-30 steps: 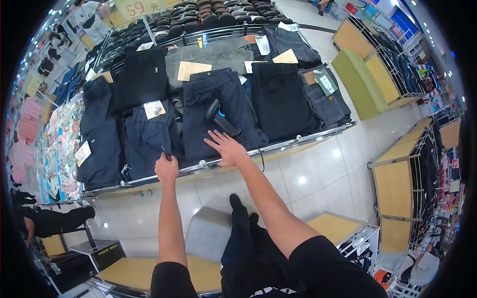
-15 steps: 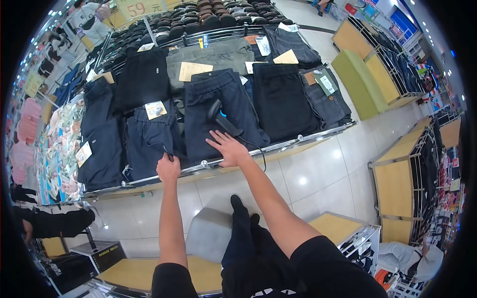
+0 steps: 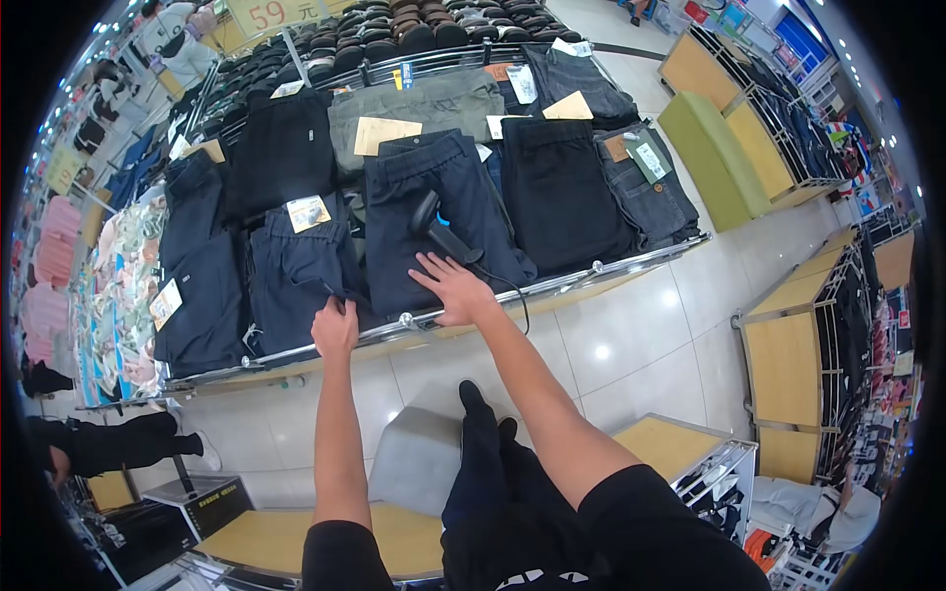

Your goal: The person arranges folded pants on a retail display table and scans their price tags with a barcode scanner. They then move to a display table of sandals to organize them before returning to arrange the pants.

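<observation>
My left hand (image 3: 335, 327) is closed at the table's front rail, its fingers pinching the lower edge of a folded pair of navy trousers (image 3: 296, 264). A white and orange tag (image 3: 308, 214) lies at the waistband of that pair. My right hand (image 3: 453, 289) rests flat with spread fingers on the lower part of another folded navy pair (image 3: 399, 231). Just above its fingers, a black handheld barcode scanner (image 3: 448, 236) with a blue accent lies on the same trousers. Its cord hangs over the rail, to the right of my right hand.
Black trousers (image 3: 562, 197) and dark grey jeans (image 3: 645, 192) lie to the right. Olive trousers (image 3: 458, 103) and rows of shoes (image 3: 434, 34) are behind. A chrome rail (image 3: 532, 295) edges the table. A grey stool (image 3: 409, 458) stands by my legs, a green bench (image 3: 705, 163) at right.
My left hand has shifted slightly upward at the trouser edge, with its fingers still closed. My right hand stays flat in nearly the same place. The scanner has not visibly moved.
</observation>
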A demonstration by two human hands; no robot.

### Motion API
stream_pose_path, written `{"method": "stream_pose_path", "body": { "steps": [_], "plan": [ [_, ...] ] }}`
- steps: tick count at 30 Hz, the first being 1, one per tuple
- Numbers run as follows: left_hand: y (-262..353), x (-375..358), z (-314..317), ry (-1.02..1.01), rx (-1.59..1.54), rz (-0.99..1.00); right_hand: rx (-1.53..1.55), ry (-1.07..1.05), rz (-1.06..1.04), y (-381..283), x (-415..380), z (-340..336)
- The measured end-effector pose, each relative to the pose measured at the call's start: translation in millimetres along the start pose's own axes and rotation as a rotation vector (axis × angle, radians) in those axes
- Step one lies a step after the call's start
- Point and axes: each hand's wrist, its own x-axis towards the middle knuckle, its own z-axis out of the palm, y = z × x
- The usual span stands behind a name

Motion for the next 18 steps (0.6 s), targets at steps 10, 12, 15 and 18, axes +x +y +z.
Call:
{"method": "stream_pose_path", "body": {
  "steps": [10,12,15,18],
  "plan": [
    [7.0,2.6,-7.9,-0.116,0.041,-0.063,-0.008,-0.003,0.005,-1.8,-1.0,-3.3],
    [5.9,3.6,-7.0,-0.121,0.039,-0.068,-0.017,-0.005,0.008,-1.6,-0.6,-3.4],
    [5.2,3.8,-5.8,-0.120,0.040,-0.069,-0.018,-0.005,0.004,-1.0,-0.5,-2.3],
    [6.4,4.0,-7.0,-0.127,0.044,-0.079,-0.011,-0.005,0.005,-0.8,-0.1,-1.7]
  ]
}}
